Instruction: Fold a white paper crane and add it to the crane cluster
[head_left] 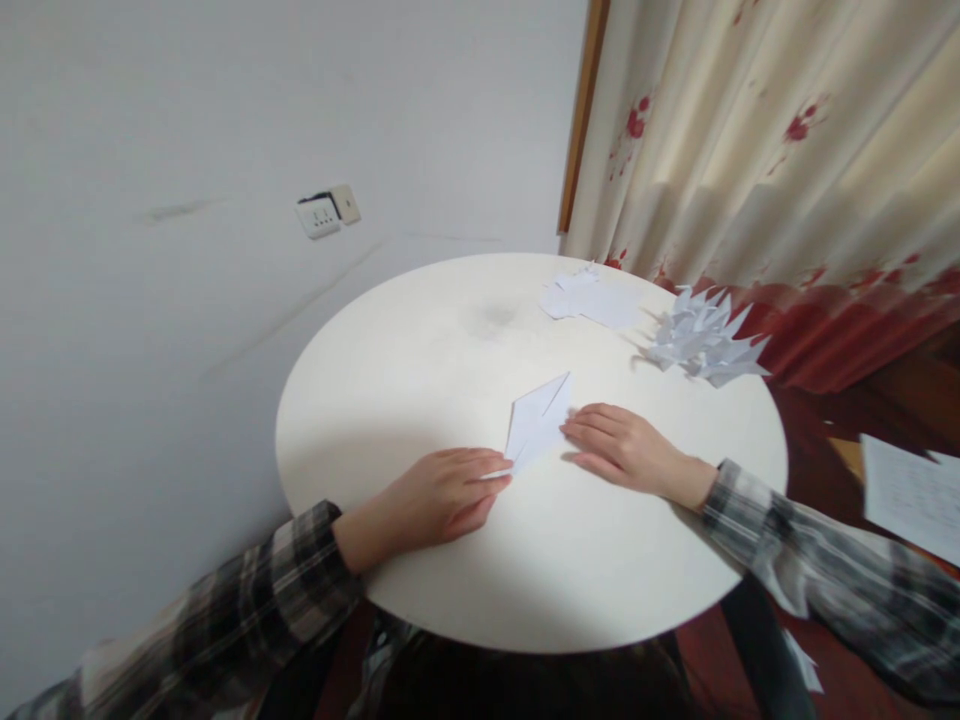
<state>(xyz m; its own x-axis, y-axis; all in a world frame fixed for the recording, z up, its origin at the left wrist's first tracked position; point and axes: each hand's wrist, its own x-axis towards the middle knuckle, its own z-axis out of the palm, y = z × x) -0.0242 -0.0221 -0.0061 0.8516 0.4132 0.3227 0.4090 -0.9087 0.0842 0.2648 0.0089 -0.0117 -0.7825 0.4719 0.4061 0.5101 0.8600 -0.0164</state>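
A white sheet of paper folded into a narrow diamond (pixel 534 418) lies on the round white table (pixel 405 350), with creased flaps on its upper face. My left hand (pixel 442 498) has its fingers closed at the paper's lower left tip, which they partly cover. At the paper's right edge, my right hand (pixel 626 447) rests on the table with fingers stretched out, the fingertips touching or very near the edge.
Several folded paper cranes (pixel 705 338) cluster at the table's right rim. Flat white paper pieces (pixel 589 298) lie at the back. A wall with a socket (pixel 319 216) borders the left, a floral curtain (pixel 750 150) the right. Written sheets (pixel 911 495) lie beyond the table.
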